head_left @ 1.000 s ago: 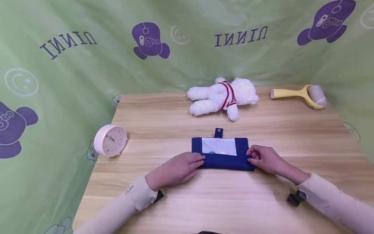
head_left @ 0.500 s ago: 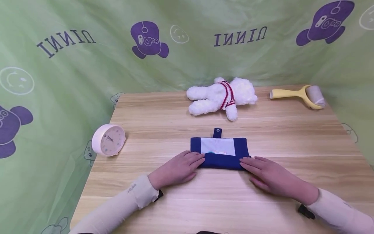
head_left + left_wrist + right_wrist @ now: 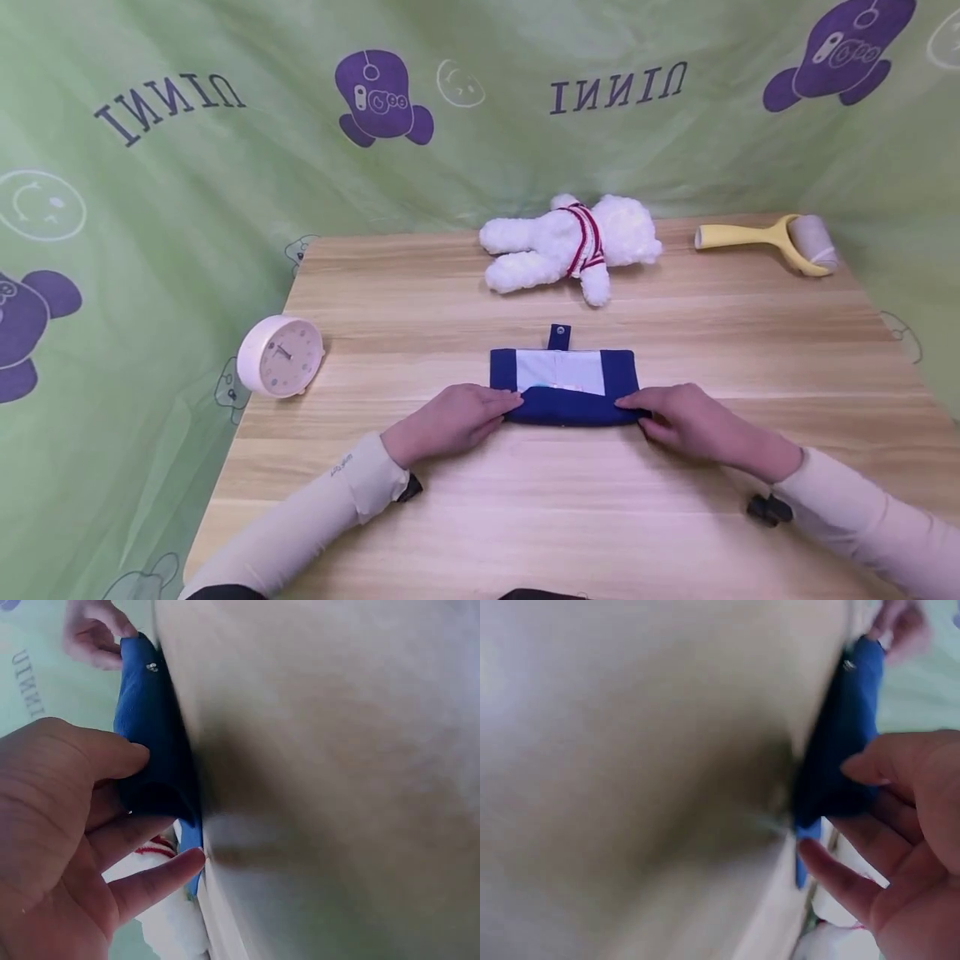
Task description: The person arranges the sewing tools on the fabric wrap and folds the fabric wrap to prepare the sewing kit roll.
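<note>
A navy fabric folding case (image 3: 567,407) lies on the table with its near part folded up over a white inner panel (image 3: 558,368). A short snap strap (image 3: 559,337) sticks out from its far edge. My left hand (image 3: 452,419) pinches the left end of the folded part, thumb (image 3: 120,755) on the near side and fingers behind. At the right end my right hand (image 3: 693,427) pinches the same fold between thumb (image 3: 870,766) and fingers. A metal snap (image 3: 152,667) shows on the case's near face in the left wrist view.
Behind the case a white plush bear (image 3: 540,246) in a striped top lies on its side. A yellow-handled lint roller (image 3: 768,240) rests at the back right. Near the left edge stands a pink round clock (image 3: 283,357). A green printed curtain (image 3: 480,150) hangs behind the wooden table (image 3: 525,517).
My right hand let go of the right edge, lay flat on the fold, and now pinches it. The folded part has risen slightly, covering more of what lies inside. My left hand stays at the left end.
</note>
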`<state>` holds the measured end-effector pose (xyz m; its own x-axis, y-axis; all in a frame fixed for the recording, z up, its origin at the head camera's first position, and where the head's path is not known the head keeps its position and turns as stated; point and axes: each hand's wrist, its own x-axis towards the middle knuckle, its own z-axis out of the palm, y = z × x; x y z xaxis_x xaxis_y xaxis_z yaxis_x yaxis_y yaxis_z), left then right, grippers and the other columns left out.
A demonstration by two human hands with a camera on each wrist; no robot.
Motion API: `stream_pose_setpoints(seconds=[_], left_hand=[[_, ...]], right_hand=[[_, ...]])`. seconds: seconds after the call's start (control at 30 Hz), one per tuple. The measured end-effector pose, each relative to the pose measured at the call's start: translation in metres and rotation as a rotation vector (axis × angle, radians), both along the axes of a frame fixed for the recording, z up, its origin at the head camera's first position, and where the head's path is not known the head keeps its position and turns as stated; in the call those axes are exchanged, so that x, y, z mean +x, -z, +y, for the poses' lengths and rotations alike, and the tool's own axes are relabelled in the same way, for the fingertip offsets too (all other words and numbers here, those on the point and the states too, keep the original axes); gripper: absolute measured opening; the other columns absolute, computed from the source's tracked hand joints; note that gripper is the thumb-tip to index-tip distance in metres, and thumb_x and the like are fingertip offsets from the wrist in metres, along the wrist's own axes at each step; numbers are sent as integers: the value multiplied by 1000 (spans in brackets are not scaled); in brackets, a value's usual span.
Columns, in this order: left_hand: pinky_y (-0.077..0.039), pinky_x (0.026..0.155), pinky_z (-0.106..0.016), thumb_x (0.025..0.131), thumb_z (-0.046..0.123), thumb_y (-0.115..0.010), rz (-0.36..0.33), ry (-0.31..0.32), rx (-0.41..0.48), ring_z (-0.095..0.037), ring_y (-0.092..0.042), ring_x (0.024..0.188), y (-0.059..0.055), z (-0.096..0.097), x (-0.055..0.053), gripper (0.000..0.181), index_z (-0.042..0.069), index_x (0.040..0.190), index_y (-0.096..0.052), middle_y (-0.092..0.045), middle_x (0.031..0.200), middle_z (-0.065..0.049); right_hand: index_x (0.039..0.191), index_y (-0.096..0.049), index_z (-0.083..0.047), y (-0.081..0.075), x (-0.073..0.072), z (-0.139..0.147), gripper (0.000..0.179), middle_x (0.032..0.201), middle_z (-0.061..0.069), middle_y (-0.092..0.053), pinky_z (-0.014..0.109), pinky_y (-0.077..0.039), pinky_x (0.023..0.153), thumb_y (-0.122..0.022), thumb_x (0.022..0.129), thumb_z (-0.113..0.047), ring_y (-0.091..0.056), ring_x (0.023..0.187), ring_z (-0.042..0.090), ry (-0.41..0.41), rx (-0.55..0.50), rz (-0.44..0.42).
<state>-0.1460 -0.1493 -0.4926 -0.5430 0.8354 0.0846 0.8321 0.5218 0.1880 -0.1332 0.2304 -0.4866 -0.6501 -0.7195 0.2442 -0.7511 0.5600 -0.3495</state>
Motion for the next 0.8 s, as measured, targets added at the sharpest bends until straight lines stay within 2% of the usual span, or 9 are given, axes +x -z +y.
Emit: stream_pose_setpoints(seconds=[0.07,0.13,0.23,0.3,0.37,0.47,0.6,0.67,0.8], left_hand=[[-57,94,-30,102,17,-56,-53,-25,32,-10,-70,110,-3,-1,-5,39,16,140,-60,-70,130,0],[-58,80,-26,101,16,-55,-135,-64,89,-8,-72,85,-5,-2,-12,38,16,139,-62,-78,107,-1],[-49,58,-20,101,15,-57,-270,-137,202,-3,-54,54,-5,-4,-22,35,12,135,-64,-69,69,-1],[-42,52,-18,101,13,-57,-389,-194,279,-2,-43,47,-3,-5,-30,34,9,134,-65,-60,62,-2],[-45,56,-16,101,12,-57,-480,-233,341,1,-51,55,1,-3,-38,34,8,134,-64,-71,77,-5],[-51,66,-17,101,9,-57,-553,-263,393,0,-60,73,6,-1,-49,32,8,133,-63,-74,108,-11],[-50,69,-18,102,10,-56,-554,-294,356,-3,-59,73,10,-2,-57,30,11,131,-64,-72,114,-10],[-49,69,-20,102,10,-56,-530,-303,321,-5,-54,66,9,-3,-59,30,12,130,-65,-72,106,-8],[-50,81,-25,102,12,-56,-473,-318,258,-7,-57,76,7,-4,-60,30,11,130,-66,-74,108,-7]], right_hand=[[115,-74,-11,-9,-9,1,34,99,0,-77,23,-53,63,-72,83,0,-56,70,-6,-4,-24,-122],[117,-73,-9,-16,-19,3,30,90,-1,-74,20,-49,58,-69,88,-1,-50,63,-6,-1,-44,-280],[120,-71,-6,-20,-36,4,27,82,-1,-68,20,-43,52,-64,94,-2,-46,57,-4,45,-109,-498],[121,-69,-2,-21,-47,2,27,86,5,-70,21,-46,53,-60,96,-2,-51,61,-1,74,-133,-605],[121,-68,2,-19,-57,0,26,94,12,-72,21,-48,56,-58,97,0,-55,66,2,112,-152,-660],[121,-67,4,-13,-68,-3,26,102,16,-71,22,-50,58,-56,98,-1,-58,71,4,170,-156,-698],[118,-69,1,-4,-76,-11,25,100,13,-72,23,-48,58,-60,100,-12,-57,71,4,240,-159,-685],[114,-72,-2,-2,-78,-15,23,99,11,-73,22,-47,62,-63,99,-16,-56,73,6,274,-156,-631],[104,-76,-6,1,-77,-23,17,99,11,-74,28,-47,74,-69,95,-18,-59,83,16,313,-99,-424]])
